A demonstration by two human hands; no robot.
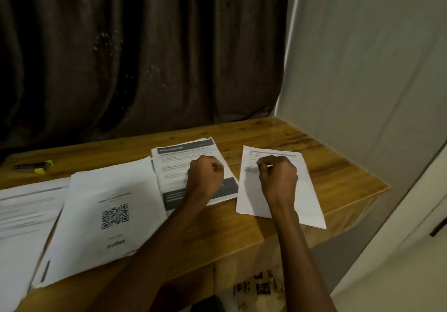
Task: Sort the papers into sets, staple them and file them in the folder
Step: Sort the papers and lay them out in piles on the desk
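Observation:
My left hand (205, 175) is a closed fist resting on a stack of printed sheets headed "MULTI-ROOM" (183, 152) at the middle of the wooden table (338, 166). To its right, my right hand (278, 175) is also a fist, sitting on a separate white sheet (307, 205) with a few lines of text. Neither fist visibly holds anything. A larger pile topped by a page with a QR code (113, 215) lies to the left, overlapping the "MULTI-ROOM" stack. More printed pages (24, 215) spread out at the far left edge.
A black and yellow object (36, 166), perhaps a stapler, lies at the table's back left. A dark curtain (145, 57) hangs behind the table and a pale wall (362, 69) closes the right side. The table's right corner ends just past the single sheet.

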